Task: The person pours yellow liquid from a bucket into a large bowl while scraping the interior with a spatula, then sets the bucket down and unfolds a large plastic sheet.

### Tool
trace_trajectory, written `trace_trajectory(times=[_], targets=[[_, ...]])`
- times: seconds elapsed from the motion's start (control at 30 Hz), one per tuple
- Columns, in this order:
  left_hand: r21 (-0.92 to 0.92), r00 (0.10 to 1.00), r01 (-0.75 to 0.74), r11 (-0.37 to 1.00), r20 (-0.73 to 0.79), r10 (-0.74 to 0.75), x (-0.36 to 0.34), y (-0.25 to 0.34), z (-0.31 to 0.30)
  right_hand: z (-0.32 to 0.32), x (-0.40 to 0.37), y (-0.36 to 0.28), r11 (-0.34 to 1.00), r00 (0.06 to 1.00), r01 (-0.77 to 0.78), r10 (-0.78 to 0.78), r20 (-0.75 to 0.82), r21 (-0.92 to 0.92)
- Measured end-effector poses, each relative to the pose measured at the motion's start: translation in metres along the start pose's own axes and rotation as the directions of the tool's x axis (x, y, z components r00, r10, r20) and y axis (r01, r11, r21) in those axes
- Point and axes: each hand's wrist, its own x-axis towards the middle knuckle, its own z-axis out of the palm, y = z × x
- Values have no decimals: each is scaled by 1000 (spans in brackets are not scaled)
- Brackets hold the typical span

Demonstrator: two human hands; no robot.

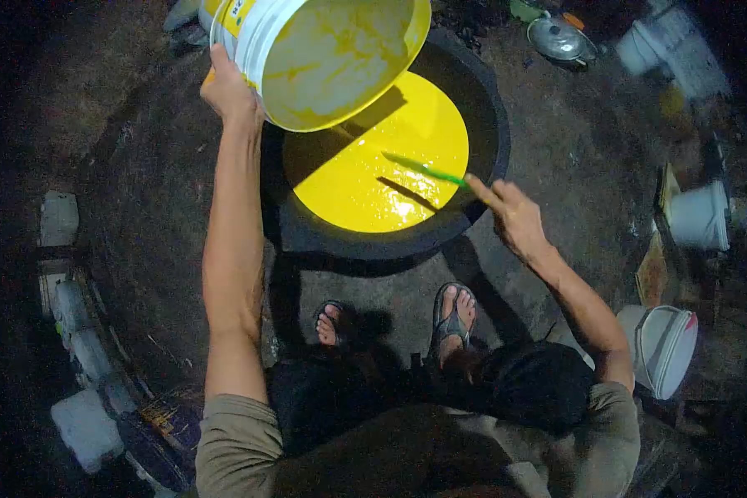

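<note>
My left hand [228,90] grips a white and yellow bucket [336,58] by its side and base, tipped with its mouth toward me. Yellow smears streak the inside of the bucket, and its rim is coated yellow. Beneath it stands a wide black tub [340,247] holding bright yellow liquid [390,195], probably paint. In my right hand [515,217] is a slim knife [427,170] with a green handle, its blade pointing left over the liquid. The knife casts a dark shadow on the glossy surface.
On the right are a white bucket [699,217] and a white pail [666,353] on its side. A metal lid [559,40] lies at the back right. White containers [87,427] line the left. My sandalled feet [454,315] stand close to the tub.
</note>
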Motion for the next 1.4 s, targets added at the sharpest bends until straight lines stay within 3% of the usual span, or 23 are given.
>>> trace_trajectory(times=[0.1,0.2,0.33,0.43,0.57,0.67,0.77,1.0,1.1,1.2,1.3,1.33,1.4], targets=[[-78,1000,1,997,27,1,8,-8,2,19,1,6,994,997,77,-78,-1,-75],[11,1000,-22,1000,-22,22,6,-12,-1,6,1,-4,999,1000,8,-8,17,-35],[-63,1000,5,998,-3,-5,8,-17,-1,19,5,2,998,995,4,3,101,-66],[-121,999,39,992,6,-39,13,-19,-5,0,30,16,996,995,-29,22,93,80],[-66,1000,28,997,14,-27,1,-15,-4,-15,102,27,944,961,125,-39,-274,304],[-78,999,0,997,55,5,-8,-11,-1,-20,138,16,977,980,-20,62,-190,213],[-25,999,-14,1000,50,15,-5,-14,-4,-13,145,11,993,936,31,11,-353,115],[-12,999,17,1000,50,-16,-6,-15,-12,-18,149,8,998,968,-17,32,-248,64],[-31,998,-19,999,67,21,-7,-12,-10,-20,146,3,994,979,14,8,-203,109],[-34,998,-24,999,54,26,-9,-10,-9,-18,150,-12,976,990,-65,90,-112,210],[-23,999,16,1000,32,-16,-12,-7,-10,-3,155,-17,965,990,-58,88,-107,256],[-26,1000,7,1000,28,-6,-12,-8,-10,-5,158,-18,970,998,-54,58,-12,236],[-32,1000,-13,999,21,14,-12,-9,-10,1,160,-23,937,999,-37,35,11,348]])
